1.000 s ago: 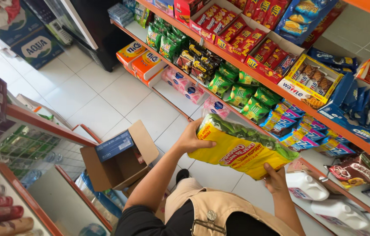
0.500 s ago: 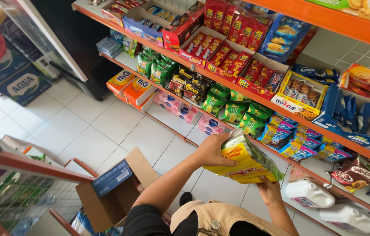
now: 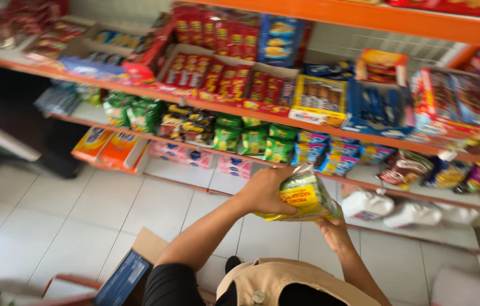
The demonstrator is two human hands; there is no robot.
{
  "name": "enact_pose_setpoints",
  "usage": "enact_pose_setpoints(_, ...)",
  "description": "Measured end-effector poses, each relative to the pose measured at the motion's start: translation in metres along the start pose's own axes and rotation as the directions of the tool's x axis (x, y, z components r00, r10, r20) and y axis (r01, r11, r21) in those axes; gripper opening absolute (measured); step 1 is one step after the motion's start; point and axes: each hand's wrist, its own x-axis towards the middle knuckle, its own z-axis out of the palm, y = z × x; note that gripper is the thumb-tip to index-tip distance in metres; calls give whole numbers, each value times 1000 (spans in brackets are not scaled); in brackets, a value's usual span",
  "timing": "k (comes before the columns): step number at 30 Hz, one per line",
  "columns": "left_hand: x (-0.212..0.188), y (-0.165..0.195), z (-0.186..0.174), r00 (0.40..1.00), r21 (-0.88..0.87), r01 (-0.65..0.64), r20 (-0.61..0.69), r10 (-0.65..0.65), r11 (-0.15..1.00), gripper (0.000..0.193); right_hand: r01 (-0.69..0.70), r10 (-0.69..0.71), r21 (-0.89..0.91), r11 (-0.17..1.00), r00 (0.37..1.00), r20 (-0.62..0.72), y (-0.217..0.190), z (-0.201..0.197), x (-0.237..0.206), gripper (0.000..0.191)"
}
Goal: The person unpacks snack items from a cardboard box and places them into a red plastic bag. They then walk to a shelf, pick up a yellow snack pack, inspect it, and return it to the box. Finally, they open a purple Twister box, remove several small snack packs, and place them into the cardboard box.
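Right, my left hand [image 3: 262, 190] has its fingers wrapped over the top of a yellow-and-green snack pack [image 3: 302, 198], and my right hand [image 3: 333, 232] cups it from underneath, fingers closed on it. I'm holding the pack in the air in front of the lower orange shelf [image 3: 364, 184], just beside the white jugs [image 3: 390, 208].

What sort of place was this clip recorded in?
Most likely a small grocery shop: long orange-edged shelves packed with rows of red snack packets, and both hands, left hand and right hand, holding a yellow-green crinkly snack bag before them.
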Motion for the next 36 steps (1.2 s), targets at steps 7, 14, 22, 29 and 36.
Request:
enact_pose_setpoints(7, 26, 13, 16, 991, 4, -44, 126, 43, 999, 83, 191, -277, -616, 765, 960, -46, -53, -7, -21, 124)
enact_pose_setpoints(14, 41, 13, 43, 977, 44, -73, 204, 63, 996, 77, 360, -161, -695, 622, 928, 337, -109, 46, -29, 114)
enact_pose_setpoints(22, 39, 9, 51, 974, 94, -21, 228, -1, 995, 74, 265, -50, -635, 725, 941, 335, -102, 74, -23, 64)
enact_pose_setpoints(29, 48, -11, 46, 972, 97, -31, 237, 8, 995, 91, 301, -99, -583, 755, 930, 353, -91, 87, -18, 58)
enact_pose_setpoints(36, 69, -45, 29, 931, -314, 70, 361, 51, 947, 70, 246, -109, -374, 894, 930, 352, -100, 90, -20, 58)
